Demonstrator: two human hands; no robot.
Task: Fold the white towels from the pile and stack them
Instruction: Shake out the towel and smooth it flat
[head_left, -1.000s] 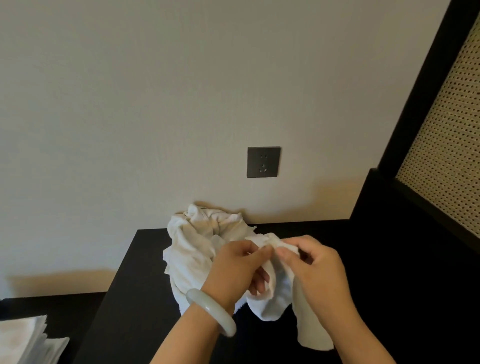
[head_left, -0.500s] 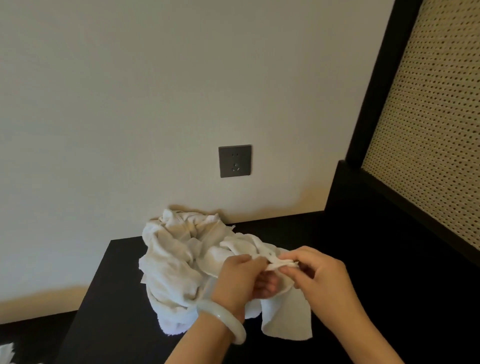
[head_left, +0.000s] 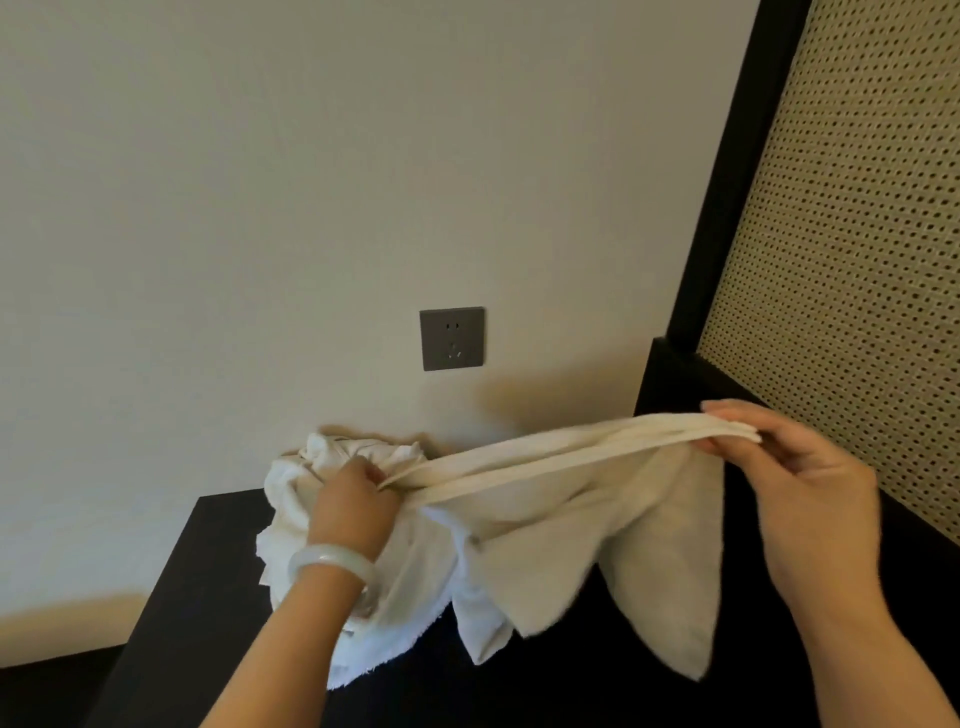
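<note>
A white towel (head_left: 597, 499) hangs stretched between my two hands above a black table (head_left: 197, 613). My left hand (head_left: 353, 499), with a pale bangle on its wrist, grips one end of the towel's top edge, right in front of the pile of white towels (head_left: 332, 462). My right hand (head_left: 800, 478) pinches the other end of that edge, held out to the right. The towel's top edge is bunched into a taut band and the rest droops in folds below it. The pile sits crumpled against the wall, partly hidden by my left hand and forearm.
A grey wall socket (head_left: 452, 338) sits above the pile on the beige wall. A black-framed woven cane panel (head_left: 852, 260) stands at the right, close behind my right hand. The black table's left edge drops to a lower dark surface (head_left: 47, 680).
My hands were together pinching the towel in front of the pile. They have drawn apart, the right hand moving right and up, stretching the towel's edge out between them.
</note>
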